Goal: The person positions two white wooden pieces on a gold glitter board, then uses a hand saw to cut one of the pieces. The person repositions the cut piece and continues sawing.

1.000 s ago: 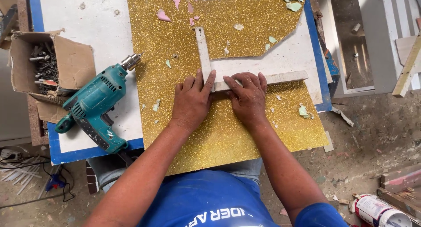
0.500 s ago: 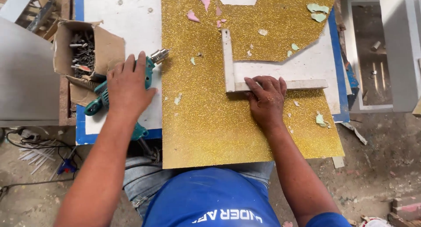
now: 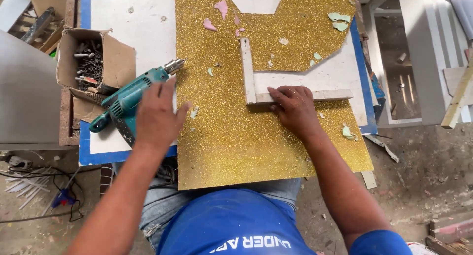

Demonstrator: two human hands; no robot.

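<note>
Frame piece (image 3: 256, 82), white and L-shaped, lying flat on the gold glitter sheet (image 3: 231, 137), one leg running away, the other off to the right. Right hand (image 3: 294, 107) pressed down at the corner, fingers spread flat over the near leg, pinning rather than gripping. Left hand (image 3: 156, 116) open above the teal electric drill (image 3: 130, 100), fingers loose and extended, closed on nothing; touching the drill or just over it, cannot tell. Drill lying on the white board with blue edge (image 3: 93, 156), chuck pointing at the sheet. Beyond, cardboard box of screws (image 3: 96, 63). Pink and green scraps (image 3: 337, 21) scattered over the glitter.
</note>
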